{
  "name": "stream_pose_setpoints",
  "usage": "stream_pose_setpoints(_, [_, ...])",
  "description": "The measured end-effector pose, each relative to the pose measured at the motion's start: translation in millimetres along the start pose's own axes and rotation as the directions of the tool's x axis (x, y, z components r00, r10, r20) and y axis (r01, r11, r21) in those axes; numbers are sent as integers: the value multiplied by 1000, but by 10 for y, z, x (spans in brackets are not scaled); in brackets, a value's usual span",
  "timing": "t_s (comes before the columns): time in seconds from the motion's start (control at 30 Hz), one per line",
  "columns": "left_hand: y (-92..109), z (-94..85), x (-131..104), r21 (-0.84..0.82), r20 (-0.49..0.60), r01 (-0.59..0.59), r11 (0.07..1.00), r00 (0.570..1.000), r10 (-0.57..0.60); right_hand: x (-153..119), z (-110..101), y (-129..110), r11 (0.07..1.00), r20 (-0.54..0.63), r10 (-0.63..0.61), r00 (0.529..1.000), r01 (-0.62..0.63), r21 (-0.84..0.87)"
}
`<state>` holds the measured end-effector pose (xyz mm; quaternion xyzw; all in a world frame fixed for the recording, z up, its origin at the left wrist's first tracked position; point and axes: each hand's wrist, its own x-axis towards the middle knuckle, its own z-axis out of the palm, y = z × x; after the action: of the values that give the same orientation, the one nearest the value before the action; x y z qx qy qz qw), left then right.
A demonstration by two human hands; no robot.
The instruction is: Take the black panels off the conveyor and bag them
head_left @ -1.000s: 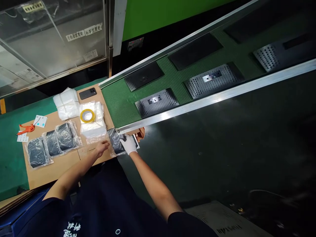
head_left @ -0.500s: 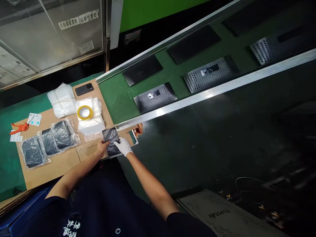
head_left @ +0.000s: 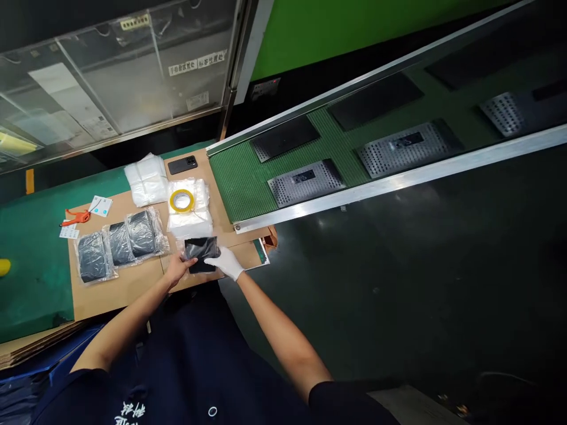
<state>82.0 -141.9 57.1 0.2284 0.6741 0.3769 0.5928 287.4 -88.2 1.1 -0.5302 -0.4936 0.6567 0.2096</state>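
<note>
Between my hands, at the front edge of the cardboard-covered table, is a black panel (head_left: 202, 248) in a clear plastic bag. My bare left hand (head_left: 178, 268) grips its left side, thumb on top. At its right side my white-gloved right hand (head_left: 225, 263) holds on, with the thumb over the face and the other fingers partly hidden. Several bagged black panels (head_left: 116, 243) lie in an overlapping row to the left. Just behind my hands sits a stack of clear plastic bags (head_left: 190, 223), with a roll of yellow tape (head_left: 182, 201) on top.
A green conveyor belt (head_left: 239, 183) with a metal rail carries several black perforated panels (head_left: 305, 182) at the right. On the table are another bag stack (head_left: 145, 180), a phone (head_left: 182, 164), an orange tool (head_left: 76, 219) and label sheets (head_left: 101, 206). A cabinet (head_left: 133, 77) stands behind.
My view has shifted, so the table appears further right. The bagged panel in my hands has turned from upright to lying more crosswise. Both hands keep hold of it.
</note>
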Motion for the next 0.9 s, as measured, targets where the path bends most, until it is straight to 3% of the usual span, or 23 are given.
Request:
stream_pose_setpoints(0.13, [180, -223, -133, 118, 90, -142, 983, 987, 131, 5, 160, -95, 987, -4, -138, 990, 138, -77])
stream_pose_setpoints(0.3, [206, -370, -234, 146, 159, -214, 966, 969, 191, -25, 325, -97, 986, -6, -143, 990, 142, -93])
stream_pose_setpoints(0.5, [248, -524, -327, 88, 157, -210, 974, 968, 194, -176, 227, -143, 982, -36, -146, 989, 140, -126])
stream_pose_setpoints(0.77, [343, -723, -342, 283, 275, -385, 878, 910, 310, -285, 181, -215, 979, -53, -146, 988, 136, -151])
stream_pose_setpoints(0.9, [393, -796, -337, 290, 247, -353, 890, 926, 287, -266, 224, -174, 981, -54, -145, 988, 136, -141])
